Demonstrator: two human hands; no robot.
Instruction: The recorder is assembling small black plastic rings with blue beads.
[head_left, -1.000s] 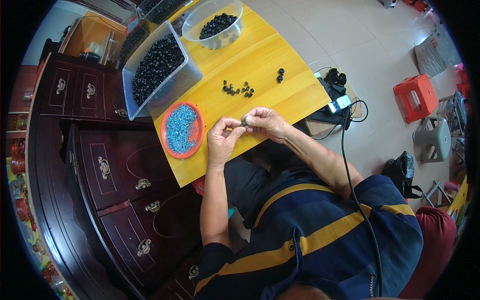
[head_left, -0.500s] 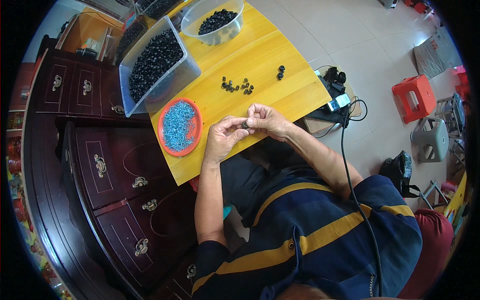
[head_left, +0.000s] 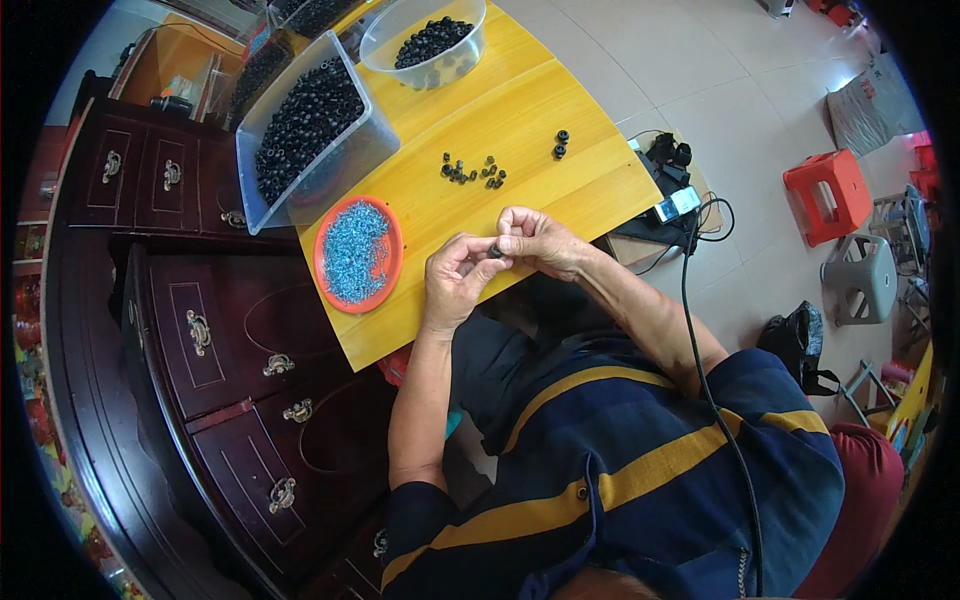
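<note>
Above the near edge of the yellow table (head_left: pixel 430 230), my two hands meet at their fingertips. My left hand (head_left: pixel 457 280) pinches a small black ring-shaped part (head_left: pixel 496 251) between thumb and fingers. My right hand (head_left: pixel 540 240) is closed at the same part, thumb and forefinger pressed against it; whether a second tiny piece sits in that pinch cannot be made out. Left of my hands lies an orange plate (head_left: pixel 397 262) heaped with small blue, screw-like pieces (head_left: pixel 352 250). Several small dark parts (head_left: pixel 460 174) are scattered beyond my hands, and black round parts (head_left: pixel 561 145) stand farther right.
A clear rectangular bin (head_left: pixel 375 140) of black parts and a round clear tub (head_left: pixel 470 70) stand at the back left. Dark wooden drawers (head_left: pixel 240 390) border the left side. A black cable (head_left: pixel 690 330) runs past my right arm. Red (head_left: pixel 825 195) and grey stools (head_left: pixel 862 280) stand right.
My left hand has shifted slightly right, closer against my right hand. The black part has moved a little right with it. The things on the table look unchanged.
</note>
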